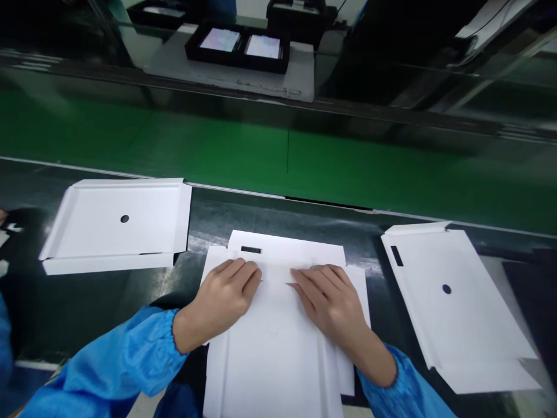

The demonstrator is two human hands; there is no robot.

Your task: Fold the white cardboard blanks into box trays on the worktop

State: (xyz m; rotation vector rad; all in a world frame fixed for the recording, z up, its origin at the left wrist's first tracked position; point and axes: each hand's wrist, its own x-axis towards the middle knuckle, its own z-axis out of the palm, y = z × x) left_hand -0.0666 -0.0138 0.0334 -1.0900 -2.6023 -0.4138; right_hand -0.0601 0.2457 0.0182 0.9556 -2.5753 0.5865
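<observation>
A white die-cut cardboard sheet with crease lines and side flaps lies in front of me, over at least one more white sheet. My left hand is closed, its fingers curled at the sheet's left side just below a small dark slot. On the right side my right hand has its fingers pressed together at the same height, pinching by a small cut in the card. Between both hands runs the crease below the top flap. The fingertips' undersides are hidden.
A partly folded white cardboard tray with a round hole lies at the left. Another white folded piece lies at the right. Beyond the dark bench edge runs a green surface. A black tray with two pale screens stands farther back.
</observation>
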